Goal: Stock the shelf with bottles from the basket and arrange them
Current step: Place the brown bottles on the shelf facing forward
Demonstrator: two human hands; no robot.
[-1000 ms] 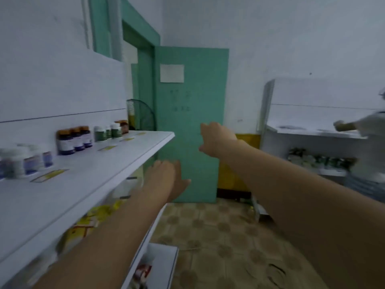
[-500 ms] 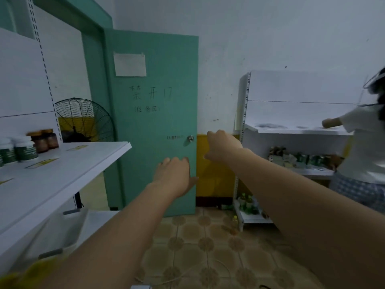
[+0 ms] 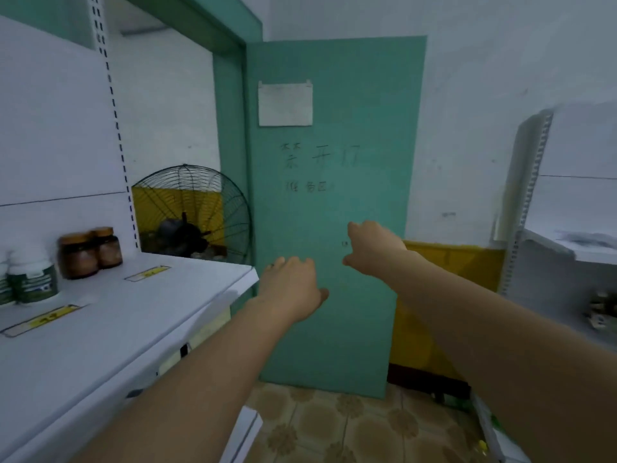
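Note:
Both my arms are stretched forward in mid-air and hold nothing. My left hand [image 3: 290,289] hangs just past the right end of the white shelf [image 3: 133,315], fingers relaxed. My right hand [image 3: 372,247] is higher and further out, in front of the green door [image 3: 334,202], fingers loosely bent. On the shelf at the far left stand two brown bottles [image 3: 90,252] and white-capped green-labelled bottles [image 3: 30,279]. No basket is in view.
A floor fan [image 3: 193,215] stands behind the shelf's end. A second white shelf unit [image 3: 567,248] is at the right, with small items on a lower level. Yellow price labels [image 3: 147,273] lie on the left shelf. Tiled floor lies below.
The view has swung right and then slightly back left, so most shelf bottles left the frame. The person at the right is out of view. Both hands stay outstretched and empty.

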